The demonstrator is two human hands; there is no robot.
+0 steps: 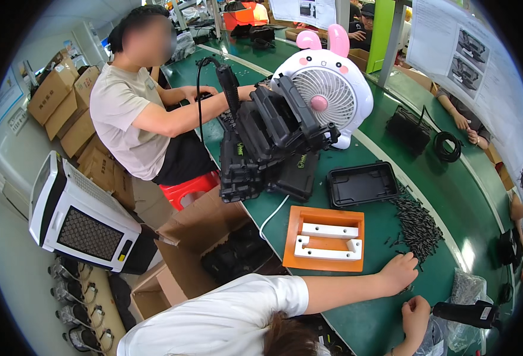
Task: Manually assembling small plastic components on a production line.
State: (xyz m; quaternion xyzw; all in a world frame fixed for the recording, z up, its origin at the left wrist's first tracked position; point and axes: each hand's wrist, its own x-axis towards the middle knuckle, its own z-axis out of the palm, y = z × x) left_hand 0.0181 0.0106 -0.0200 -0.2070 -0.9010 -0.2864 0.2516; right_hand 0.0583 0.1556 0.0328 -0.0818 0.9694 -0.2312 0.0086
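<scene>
The small black parts (418, 228) lie heaped on the table (362, 320), well in from its left edge. The left hand (399, 274) curls beside them, the right hand (415, 314) bunches its fingers nearby; whether either grips anything, I cannot tell. An orange fixture (326, 240) sits between heap and edge.

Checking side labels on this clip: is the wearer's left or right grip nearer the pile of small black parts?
Left. The left grip is at the lower edge of the pile; the right grip is farther below, apart from it, near the black cylindrical item.
</scene>
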